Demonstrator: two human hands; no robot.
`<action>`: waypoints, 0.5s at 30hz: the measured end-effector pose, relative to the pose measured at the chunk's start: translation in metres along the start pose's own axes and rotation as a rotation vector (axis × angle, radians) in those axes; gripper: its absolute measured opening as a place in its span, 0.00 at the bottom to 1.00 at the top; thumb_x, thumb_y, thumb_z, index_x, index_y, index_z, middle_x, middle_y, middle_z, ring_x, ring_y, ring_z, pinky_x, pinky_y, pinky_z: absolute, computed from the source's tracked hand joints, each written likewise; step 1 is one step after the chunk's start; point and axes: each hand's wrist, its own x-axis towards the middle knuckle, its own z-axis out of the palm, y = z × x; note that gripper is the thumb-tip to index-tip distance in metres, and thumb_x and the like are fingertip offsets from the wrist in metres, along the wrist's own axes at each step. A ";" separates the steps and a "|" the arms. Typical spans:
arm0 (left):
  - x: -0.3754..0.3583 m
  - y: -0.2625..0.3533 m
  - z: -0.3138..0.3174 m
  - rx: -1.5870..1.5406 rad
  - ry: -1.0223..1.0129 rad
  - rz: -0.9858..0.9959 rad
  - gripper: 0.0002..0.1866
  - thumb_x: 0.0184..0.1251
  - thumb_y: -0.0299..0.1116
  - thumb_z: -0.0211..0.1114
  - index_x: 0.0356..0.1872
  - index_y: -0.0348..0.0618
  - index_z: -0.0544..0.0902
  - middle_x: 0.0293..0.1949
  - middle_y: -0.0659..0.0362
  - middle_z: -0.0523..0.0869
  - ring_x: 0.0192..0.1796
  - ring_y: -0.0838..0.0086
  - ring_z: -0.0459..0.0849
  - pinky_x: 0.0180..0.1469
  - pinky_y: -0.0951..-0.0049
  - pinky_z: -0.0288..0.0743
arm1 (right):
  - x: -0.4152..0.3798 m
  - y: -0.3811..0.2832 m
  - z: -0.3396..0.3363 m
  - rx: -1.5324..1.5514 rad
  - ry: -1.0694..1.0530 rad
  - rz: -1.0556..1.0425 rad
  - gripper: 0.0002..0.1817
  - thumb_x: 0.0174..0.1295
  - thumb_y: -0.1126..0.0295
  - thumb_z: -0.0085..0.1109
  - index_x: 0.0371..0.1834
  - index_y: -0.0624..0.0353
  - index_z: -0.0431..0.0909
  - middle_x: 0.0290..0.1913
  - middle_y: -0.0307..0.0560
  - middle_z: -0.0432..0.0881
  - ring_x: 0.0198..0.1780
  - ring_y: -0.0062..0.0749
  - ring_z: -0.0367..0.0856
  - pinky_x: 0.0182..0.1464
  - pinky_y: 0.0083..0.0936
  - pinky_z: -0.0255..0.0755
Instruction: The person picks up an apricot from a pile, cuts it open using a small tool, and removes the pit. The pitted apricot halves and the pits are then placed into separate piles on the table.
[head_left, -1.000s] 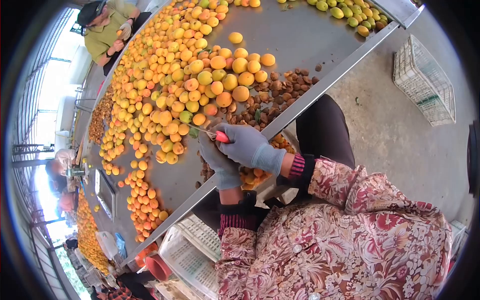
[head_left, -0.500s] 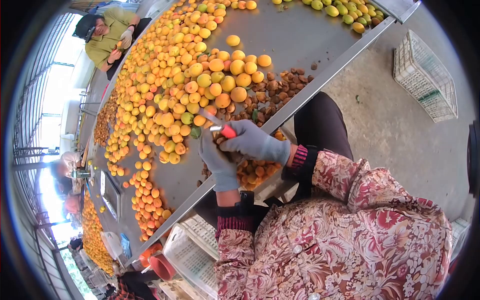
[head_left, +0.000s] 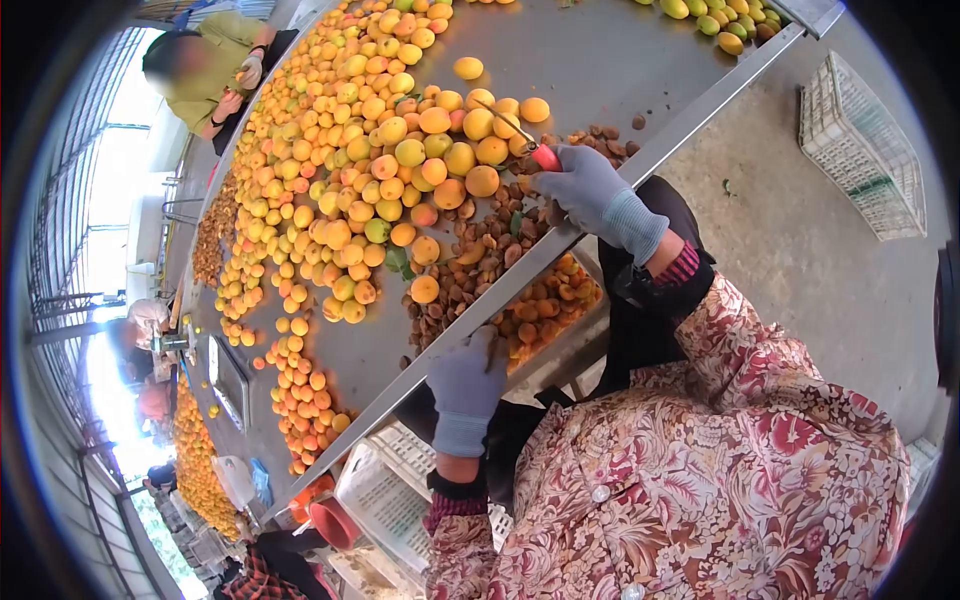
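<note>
My right hand [head_left: 595,190], in a grey glove, is closed around the red handle of a knife [head_left: 545,157]. Its thin blade points up and left over the apricots [head_left: 410,152]. Beneath that hand, brown apricot pits [head_left: 490,245] lie heaped along the table's near edge. My left hand [head_left: 467,385], also gloved, is lower down by the metal rim. Beside it, under the edge, is a container of halved apricots [head_left: 545,310]. The left fingers curl away from view, with dark stained tips, and whatever they may hold is hidden.
The metal table [head_left: 560,70] carries a large spread of apricots, with greener fruit [head_left: 725,20] at the far end. White plastic crates [head_left: 862,150] stand on the floor, another [head_left: 385,500] below the table. A co-worker [head_left: 215,75] handles fruit across the table. A red bucket [head_left: 333,522] stands lower left.
My hands, together over the table edge before, have parted. The right moved up and right with the knife; the left dropped down and slightly right, beside the halved apricots.
</note>
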 end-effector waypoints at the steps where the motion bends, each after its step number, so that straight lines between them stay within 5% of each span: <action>1: -0.002 0.000 0.008 0.212 0.000 0.007 0.14 0.57 0.38 0.62 0.44 0.48 0.80 0.29 0.53 0.84 0.34 0.61 0.84 0.42 0.59 0.75 | 0.001 0.002 0.000 0.003 -0.002 0.001 0.14 0.58 0.66 0.52 0.43 0.64 0.75 0.25 0.41 0.78 0.24 0.22 0.80 0.25 0.21 0.74; 2: -0.005 -0.001 0.013 0.215 -0.004 0.007 0.14 0.57 0.38 0.62 0.44 0.48 0.80 0.29 0.53 0.84 0.34 0.61 0.84 0.42 0.59 0.75 | 0.002 0.005 0.000 0.088 -0.021 -0.025 0.12 0.59 0.68 0.54 0.41 0.64 0.73 0.21 0.40 0.76 0.20 0.22 0.78 0.21 0.19 0.70; 4: -0.013 -0.004 0.024 0.561 0.230 0.307 0.14 0.57 0.40 0.63 0.43 0.50 0.81 0.26 0.55 0.83 0.31 0.61 0.83 0.40 0.62 0.75 | 0.000 0.008 0.000 0.173 -0.038 -0.050 0.10 0.59 0.69 0.55 0.39 0.64 0.71 0.18 0.38 0.73 0.17 0.22 0.75 0.17 0.18 0.66; 5: -0.015 -0.007 0.025 0.503 0.099 0.183 0.17 0.56 0.39 0.63 0.48 0.50 0.80 0.37 0.53 0.83 0.40 0.59 0.83 0.44 0.62 0.75 | -0.001 0.009 -0.001 0.179 -0.041 -0.065 0.10 0.59 0.69 0.56 0.38 0.64 0.71 0.18 0.38 0.74 0.16 0.22 0.75 0.17 0.17 0.66; 6: -0.015 -0.012 0.025 0.503 0.100 0.194 0.17 0.56 0.39 0.63 0.48 0.50 0.80 0.37 0.53 0.83 0.40 0.59 0.83 0.44 0.62 0.75 | -0.001 0.009 -0.003 0.186 -0.038 -0.080 0.09 0.59 0.69 0.56 0.37 0.63 0.72 0.18 0.38 0.74 0.16 0.21 0.75 0.17 0.16 0.66; 8: -0.018 -0.016 0.003 -0.107 0.180 -0.231 0.21 0.56 0.36 0.62 0.54 0.52 0.77 0.48 0.50 0.80 0.51 0.58 0.79 0.51 0.62 0.73 | -0.003 0.012 -0.005 0.283 -0.054 -0.080 0.09 0.59 0.69 0.57 0.37 0.63 0.72 0.18 0.38 0.74 0.15 0.21 0.74 0.16 0.15 0.65; 10: 0.011 -0.028 -0.017 -0.216 0.349 -0.273 0.25 0.54 0.31 0.61 0.57 0.54 0.75 0.53 0.48 0.77 0.56 0.57 0.75 0.55 0.61 0.70 | -0.005 0.009 -0.003 0.373 -0.093 -0.099 0.09 0.60 0.68 0.57 0.37 0.63 0.73 0.18 0.37 0.75 0.15 0.20 0.74 0.16 0.14 0.65; 12: 0.041 -0.051 -0.015 -0.046 0.335 -0.276 0.25 0.53 0.30 0.61 0.56 0.53 0.75 0.51 0.48 0.78 0.54 0.57 0.76 0.54 0.60 0.70 | -0.006 0.010 -0.002 0.505 -0.035 -0.188 0.09 0.60 0.67 0.57 0.35 0.61 0.74 0.18 0.38 0.76 0.14 0.18 0.72 0.15 0.14 0.64; 13: 0.053 -0.061 -0.011 0.120 0.309 -0.272 0.25 0.52 0.29 0.62 0.56 0.52 0.75 0.49 0.48 0.79 0.52 0.57 0.78 0.54 0.60 0.70 | -0.005 0.012 -0.003 0.513 -0.066 -0.140 0.19 0.60 0.57 0.60 0.42 0.62 0.74 0.15 0.37 0.75 0.14 0.16 0.73 0.13 0.11 0.60; 15: 0.061 -0.072 -0.006 0.120 0.195 -0.290 0.25 0.52 0.28 0.61 0.56 0.52 0.75 0.50 0.48 0.79 0.52 0.56 0.77 0.54 0.60 0.70 | -0.022 0.006 -0.001 0.546 -0.152 -0.197 0.20 0.61 0.54 0.59 0.45 0.60 0.73 0.16 0.38 0.75 0.13 0.15 0.72 0.13 0.10 0.59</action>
